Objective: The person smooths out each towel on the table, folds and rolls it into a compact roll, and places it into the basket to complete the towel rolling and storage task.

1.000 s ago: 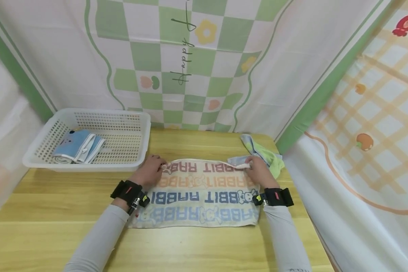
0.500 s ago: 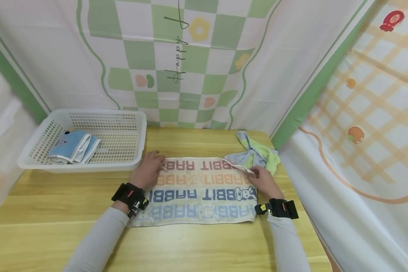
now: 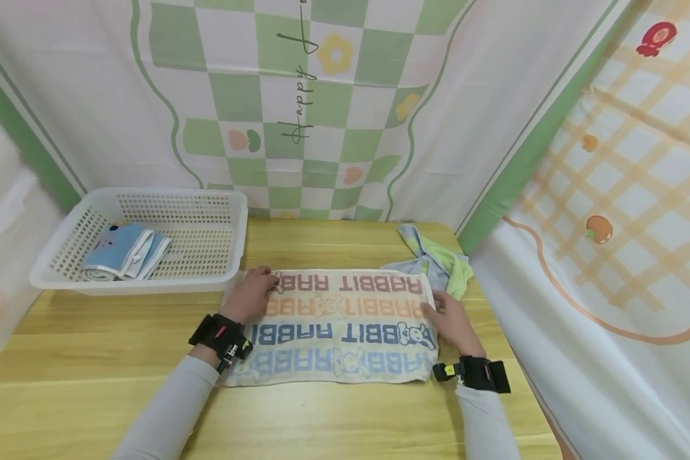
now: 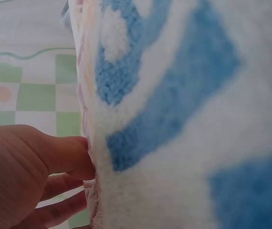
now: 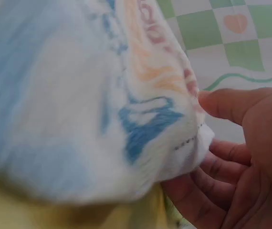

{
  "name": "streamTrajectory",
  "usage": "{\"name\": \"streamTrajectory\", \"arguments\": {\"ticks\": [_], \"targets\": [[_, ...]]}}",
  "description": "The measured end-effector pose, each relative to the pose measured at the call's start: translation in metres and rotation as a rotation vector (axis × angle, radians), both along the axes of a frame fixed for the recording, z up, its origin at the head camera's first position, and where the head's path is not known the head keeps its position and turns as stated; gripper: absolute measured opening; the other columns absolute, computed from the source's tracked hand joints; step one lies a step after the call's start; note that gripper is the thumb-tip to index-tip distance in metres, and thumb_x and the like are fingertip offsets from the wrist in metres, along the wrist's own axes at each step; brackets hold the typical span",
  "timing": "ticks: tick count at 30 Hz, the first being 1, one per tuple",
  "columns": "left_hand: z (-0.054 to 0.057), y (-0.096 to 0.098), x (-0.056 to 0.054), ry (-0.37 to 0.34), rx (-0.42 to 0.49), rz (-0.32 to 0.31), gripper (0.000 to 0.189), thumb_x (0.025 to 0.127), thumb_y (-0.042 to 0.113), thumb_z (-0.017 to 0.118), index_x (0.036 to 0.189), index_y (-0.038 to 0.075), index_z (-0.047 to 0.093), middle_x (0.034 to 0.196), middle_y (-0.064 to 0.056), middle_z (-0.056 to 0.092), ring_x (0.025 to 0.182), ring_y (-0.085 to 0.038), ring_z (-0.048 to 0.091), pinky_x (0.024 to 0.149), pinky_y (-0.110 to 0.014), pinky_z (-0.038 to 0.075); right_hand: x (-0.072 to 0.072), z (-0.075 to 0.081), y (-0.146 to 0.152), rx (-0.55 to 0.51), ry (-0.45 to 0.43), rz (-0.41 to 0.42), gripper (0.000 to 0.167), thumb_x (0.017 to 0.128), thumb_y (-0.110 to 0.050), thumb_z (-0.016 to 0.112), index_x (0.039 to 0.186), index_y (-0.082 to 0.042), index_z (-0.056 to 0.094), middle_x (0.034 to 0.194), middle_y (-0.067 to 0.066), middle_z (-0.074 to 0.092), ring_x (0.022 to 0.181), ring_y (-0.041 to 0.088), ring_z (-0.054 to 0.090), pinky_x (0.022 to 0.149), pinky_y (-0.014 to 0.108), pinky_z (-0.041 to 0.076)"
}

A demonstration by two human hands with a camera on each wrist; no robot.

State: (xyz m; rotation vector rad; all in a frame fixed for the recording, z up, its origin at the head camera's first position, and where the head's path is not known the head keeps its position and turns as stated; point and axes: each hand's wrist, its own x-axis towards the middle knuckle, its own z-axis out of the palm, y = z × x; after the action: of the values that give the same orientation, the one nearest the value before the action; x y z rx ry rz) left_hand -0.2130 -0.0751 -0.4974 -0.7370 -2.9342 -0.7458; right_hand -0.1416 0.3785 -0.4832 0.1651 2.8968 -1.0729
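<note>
A cream towel [image 3: 336, 319] printed with rows of rabbit lettering in red, orange and blue lies spread on the table. My left hand [image 3: 250, 297] is at its left part; in the left wrist view the thumb [image 4: 71, 155] and fingers pinch the cloth. At the right edge, my right hand [image 3: 453, 321] holds the towel's side between thumb and fingers. In the right wrist view the thumb [image 5: 226, 105] is against the towel's upper face, with fingers beneath the hem. The fingertips under the cloth are hidden.
A white perforated basket [image 3: 207, 281] stands at the back left, holding a folded blue cloth [image 3: 121, 249]. Behind the towel's right corner lies a crumpled green and grey-blue cloth [image 3: 437, 259]. A patterned curtain [image 3: 333, 172] hangs behind the wooden table [image 3: 299, 415].
My right hand has moved toward me along the towel's right side. The towel's folded-over back right corner now lies flat. My left hand has stayed nearly in place.
</note>
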Motion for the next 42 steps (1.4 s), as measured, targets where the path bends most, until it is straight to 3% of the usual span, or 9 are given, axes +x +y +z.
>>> {"name": "streamTrajectory", "arguments": {"ticks": [3,7,10,17,21,24,31,37,42], "targets": [[0.001,-0.003,0.000,0.014,0.002,0.001,0.024,0.098,-0.004,0.056,0.115,0.001,0.073,0.125,-0.026,0.062,0.117,-0.047,0.057,0.101,-0.057,0.048,0.009,-0.005,0.002,-0.040,-0.037,0.016,0.059,0.103,-0.029,0.060,0.147,0.007,0.044,0.124,0.029,0.064,0.110,0.037,0.066,0.091,0.046,0.055],[0.001,-0.006,-0.001,0.035,-0.011,0.020,0.024,0.096,-0.006,0.058,0.112,0.001,0.074,0.122,-0.026,0.063,0.114,-0.047,0.058,0.100,-0.057,0.049,0.015,0.000,0.004,-0.072,-0.007,0.030,0.054,0.102,-0.025,0.063,0.144,0.006,0.048,0.102,0.025,0.069,0.086,0.026,0.069,0.070,0.030,0.053],[0.001,-0.007,-0.002,0.025,-0.010,0.025,0.027,0.095,-0.007,0.057,0.115,0.001,0.074,0.124,-0.027,0.062,0.116,-0.047,0.058,0.101,-0.057,0.048,0.018,0.007,0.006,-0.064,0.016,0.014,0.052,0.101,-0.024,0.064,0.142,0.005,0.050,0.088,0.018,0.067,0.073,0.020,0.063,0.060,0.028,0.048],[0.000,-0.007,-0.004,-0.004,0.003,0.010,0.029,0.097,-0.006,0.055,0.120,0.000,0.072,0.129,-0.028,0.060,0.120,-0.048,0.056,0.104,-0.057,0.047,0.018,0.002,0.011,0.154,-0.063,0.083,0.052,0.099,-0.020,0.066,0.141,0.008,0.051,0.094,0.013,0.066,0.077,0.019,0.059,0.063,0.031,0.048],[0.002,-0.010,-0.007,-0.024,-0.016,-0.007,0.030,0.098,-0.003,0.057,0.124,0.000,0.070,0.131,-0.028,0.059,0.122,-0.047,0.054,0.104,-0.057,0.046,0.000,0.015,0.006,0.188,-0.011,0.087,0.049,0.099,-0.019,0.063,0.139,0.009,0.052,0.107,0.021,0.067,0.094,0.032,0.067,0.078,0.045,0.056],[0.003,-0.012,-0.011,-0.053,-0.017,-0.013,0.032,0.100,0.001,0.056,0.130,-0.001,0.065,0.134,-0.027,0.057,0.126,-0.045,0.052,0.104,-0.056,0.046,-0.025,0.025,-0.003,0.158,0.043,0.135,0.045,0.100,-0.014,0.062,0.137,0.009,0.054,0.113,0.024,0.066,0.103,0.038,0.066,0.089,0.052,0.055],[0.003,-0.015,-0.020,-0.068,-0.052,-0.016,0.041,0.102,0.000,0.047,0.142,-0.011,0.047,0.135,-0.031,0.050,0.128,-0.045,0.048,0.106,-0.054,0.044,-0.076,0.025,-0.025,0.147,0.049,0.277,0.040,0.097,-0.006,0.063,0.133,0.010,0.057,0.123,0.028,0.062,0.111,0.042,0.060,0.092,0.053,0.052],[0.001,-0.014,-0.026,-0.078,-0.087,-0.014,0.036,0.098,-0.005,0.050,0.133,-0.013,0.051,0.123,-0.032,0.054,0.119,-0.046,0.050,0.104,-0.055,0.043,-0.090,0.014,-0.032,0.160,-0.028,0.310,0.034,0.096,-0.004,0.062,0.127,0.009,0.061,0.124,0.027,0.064,0.115,0.041,0.060,0.097,0.053,0.050],[-0.001,-0.013,-0.025,-0.052,-0.093,-0.025,0.013,0.098,-0.004,0.053,0.108,-0.005,0.061,0.104,-0.022,0.056,0.104,-0.039,0.049,0.098,-0.052,0.041,-0.089,0.008,-0.033,0.180,-0.040,0.311,0.026,0.097,-0.007,0.060,0.119,0.004,0.067,0.115,0.022,0.068,0.106,0.035,0.063,0.094,0.052,0.051]]}}
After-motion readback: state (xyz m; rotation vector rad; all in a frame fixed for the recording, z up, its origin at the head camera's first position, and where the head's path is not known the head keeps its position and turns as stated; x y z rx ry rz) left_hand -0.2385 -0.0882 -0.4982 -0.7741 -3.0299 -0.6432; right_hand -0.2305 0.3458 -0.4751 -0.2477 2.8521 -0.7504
